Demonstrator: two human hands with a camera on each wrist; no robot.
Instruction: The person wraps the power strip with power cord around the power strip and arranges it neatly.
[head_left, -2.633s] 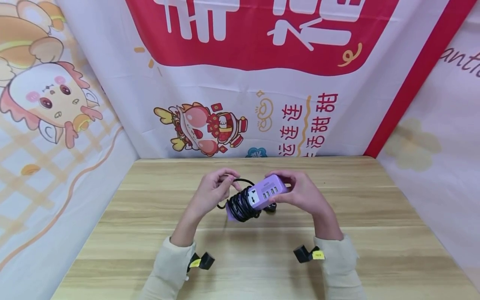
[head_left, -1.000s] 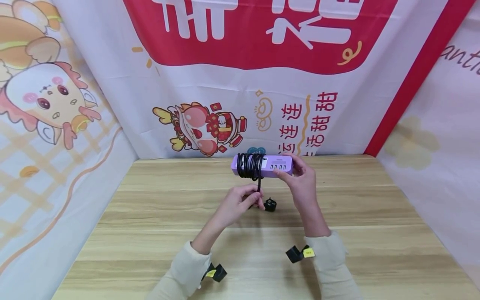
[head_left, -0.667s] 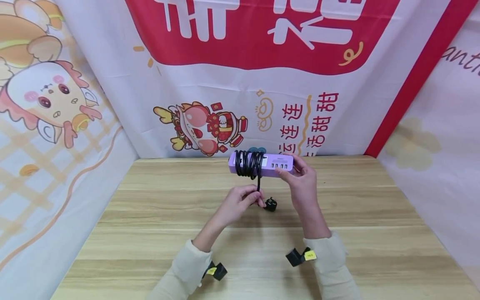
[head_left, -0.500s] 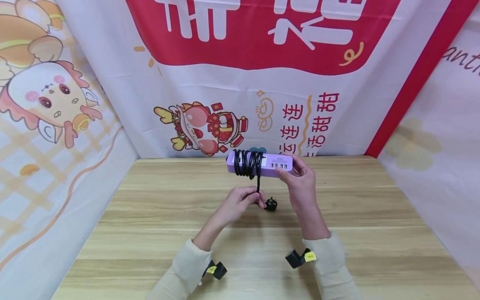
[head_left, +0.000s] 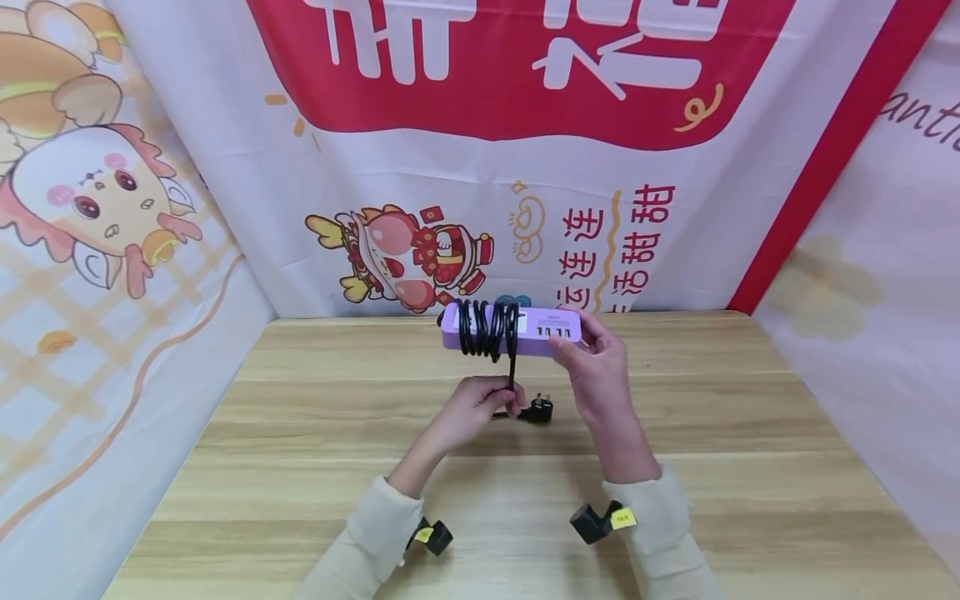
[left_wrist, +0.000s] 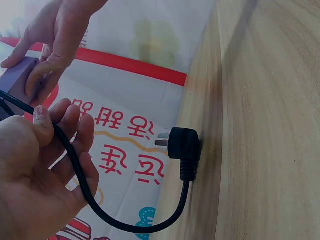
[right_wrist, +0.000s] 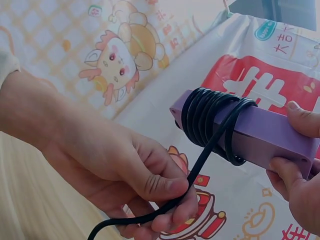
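A purple power strip (head_left: 536, 332) is held up over the back of the table, its right end gripped by my right hand (head_left: 598, 362). Black cord (right_wrist: 207, 117) is wound several times around its left half. Below the strip, my left hand (head_left: 476, 408) pinches the cord's free stretch between thumb and fingers. In the left wrist view that stretch runs down from the thumb in a loop to the black plug (left_wrist: 184, 145), whose metal prongs show. The strip's USB ports (head_left: 553, 332) face up, near my right thumb.
A wood-grain table (head_left: 300, 467) lies below, backed by a white and red printed cloth (head_left: 420, 158). More printed cloth walls (head_left: 112, 350) stand left and right. Black wrist cameras (head_left: 592, 523) sit at both cuffs.
Earlier the strip was lower and tilted; it has since risen and levelled. My left hand moved from the strip's left end to beneath it. Lately the strip shifted slightly left and the plug turned.
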